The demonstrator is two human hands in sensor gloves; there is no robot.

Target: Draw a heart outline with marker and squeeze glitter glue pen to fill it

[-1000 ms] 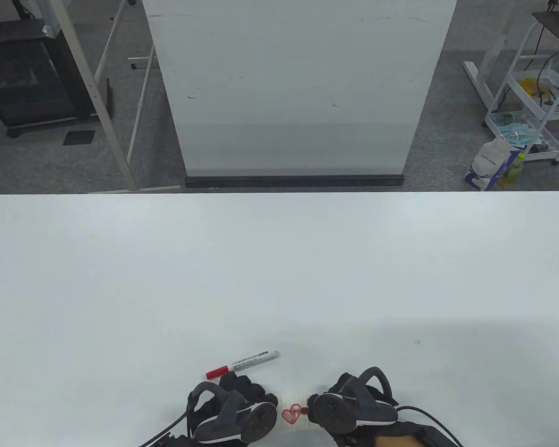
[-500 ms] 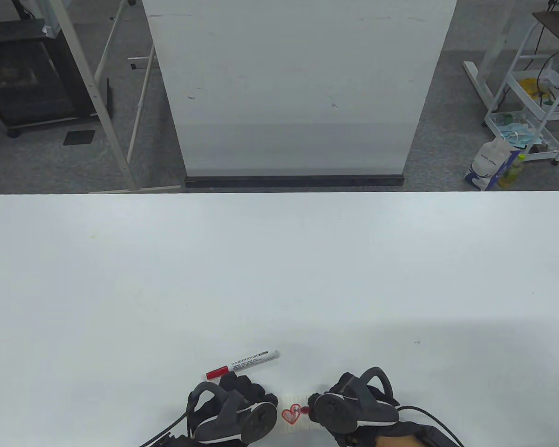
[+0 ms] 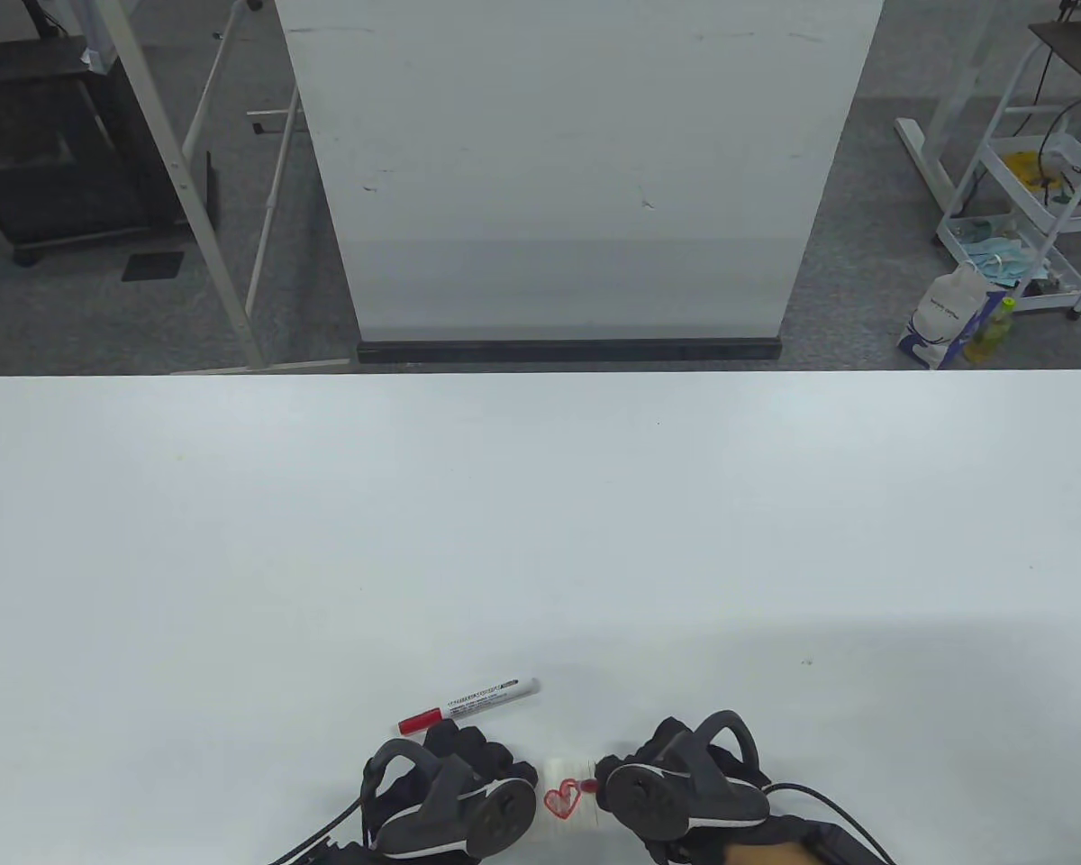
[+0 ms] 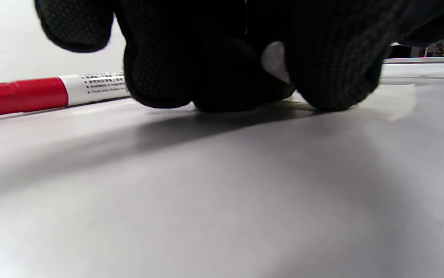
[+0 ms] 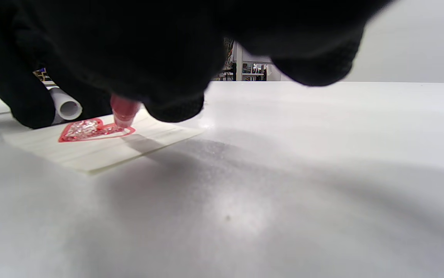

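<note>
A small cream paper [image 3: 567, 777] lies at the table's near edge with a red heart outline [image 3: 560, 802] on it. My right hand [image 3: 611, 780] grips the glitter glue pen, whose red tip [image 5: 123, 112] touches the heart's right lobe [image 5: 119, 131]. Shiny glue covers the left lobe [image 5: 81, 129]. My left hand [image 3: 504, 777] is just left of the paper, its fingertips [image 4: 334, 88] pressed down at the paper's edge [image 4: 397, 106]. The capped marker [image 3: 468, 703], white with a red cap [image 4: 21, 94], lies beyond the left hand.
The white table [image 3: 540, 541] stretches away beyond the hands. A white panel [image 3: 576, 180] stands on the floor behind the table's far edge. A white cart [image 3: 1036, 180] and a bag stand at the far right.
The pen tip has crept a little away from me over the heart's right side. Both hands and the marker stay where they were.
</note>
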